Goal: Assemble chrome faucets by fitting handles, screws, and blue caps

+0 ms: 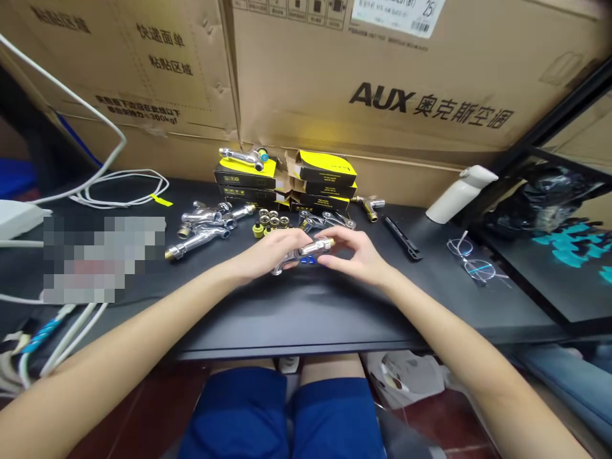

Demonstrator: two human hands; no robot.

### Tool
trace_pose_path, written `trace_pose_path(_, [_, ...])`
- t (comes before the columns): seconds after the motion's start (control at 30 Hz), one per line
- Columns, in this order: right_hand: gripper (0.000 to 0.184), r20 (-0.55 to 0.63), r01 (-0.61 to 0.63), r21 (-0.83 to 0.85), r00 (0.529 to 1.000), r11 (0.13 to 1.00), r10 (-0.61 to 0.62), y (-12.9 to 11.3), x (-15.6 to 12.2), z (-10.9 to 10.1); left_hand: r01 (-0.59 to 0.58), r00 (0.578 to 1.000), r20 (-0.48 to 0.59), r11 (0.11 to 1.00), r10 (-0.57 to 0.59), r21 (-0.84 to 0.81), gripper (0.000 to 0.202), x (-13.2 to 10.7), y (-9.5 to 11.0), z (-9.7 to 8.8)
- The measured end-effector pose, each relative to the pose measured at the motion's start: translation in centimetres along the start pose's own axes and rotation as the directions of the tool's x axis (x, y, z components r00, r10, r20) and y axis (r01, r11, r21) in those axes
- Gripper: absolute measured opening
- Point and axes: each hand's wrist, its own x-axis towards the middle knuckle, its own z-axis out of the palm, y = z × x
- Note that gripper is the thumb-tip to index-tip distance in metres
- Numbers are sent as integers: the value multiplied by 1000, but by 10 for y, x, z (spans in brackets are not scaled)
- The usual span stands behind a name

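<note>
Above the table, in the head view, my left hand (282,245) is closed around a chrome tap (312,248), which lies roughly level with its brass end toward the right. My right hand (356,255) curves its thumb and forefinger about that brass end; the exact contact is hard to see. Small blue pieces (308,260) show just below the tap. Behind my hands are several metal rings (275,220) with yellow-green caps (258,230), and chrome handles (327,220). More chrome taps (203,237) lie in a pile to the left.
Black-and-yellow boxes (325,169) are stacked at the back, a tap (243,157) on top. Another tap (370,207), a black cutter-like tool (402,239), a white bottle (461,193) and glasses (473,260) lie rightward. White cables (119,191) occupy the left. Large cartons (406,83) stand behind.
</note>
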Motion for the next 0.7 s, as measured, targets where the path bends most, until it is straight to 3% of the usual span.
trace_pose_path(0.13, [20, 2, -90, 196, 996, 976, 91, -2, -2, 7, -14, 999, 29, 1000, 14, -13, 42, -2, 1, 1])
trace_pose_path(0.27, [27, 69, -157, 352, 988, 923, 141, -1, -1, 11, -21, 1000, 23, 1000, 21, 5, 52, 0, 2, 5])
trace_pose_path(0.37, [29, 46, -184, 462, 982, 868, 183, 1, 2, 13, -38, 985, -164, 990, 60, 135, 57, 1, 1, -6])
trace_pose_path(0.4, [30, 18, -188, 498, 978, 847, 207, 2, 4, 12, -60, 951, -282, 972, 124, 226, 56, 2, 0, -14])
trace_pose_path(0.47, [32, -69, -186, 554, 961, 811, 267, 4, 7, 10, -33, 781, -523, 859, 341, 511, 41, 2, -5, -37])
trace_pose_path(0.5, [32, -118, -179, 574, 948, 799, 297, 5, 8, 8, 41, 699, -580, 786, 418, 617, 34, 3, -9, -50])
trace_pose_path(0.53, [32, -162, -171, 589, 933, 790, 323, 6, 10, 6, 113, 661, -601, 733, 449, 671, 30, 3, -15, -63])
trace_pose_path(0.57, [33, -201, -162, 600, 917, 783, 343, 7, 11, 4, 162, 671, -602, 707, 433, 688, 27, 4, -21, -74])
trace_pose_path(0.63, [33, -252, -144, 619, 894, 772, 369, 9, 13, 0, 193, 760, -557, 702, 335, 685, 25, 7, -34, -90])
trace_pose_path(0.7, [32, -273, -137, 629, 883, 765, 382, 10, 13, -3, 176, 819, -498, 701, 285, 691, 26, 12, -46, -97])
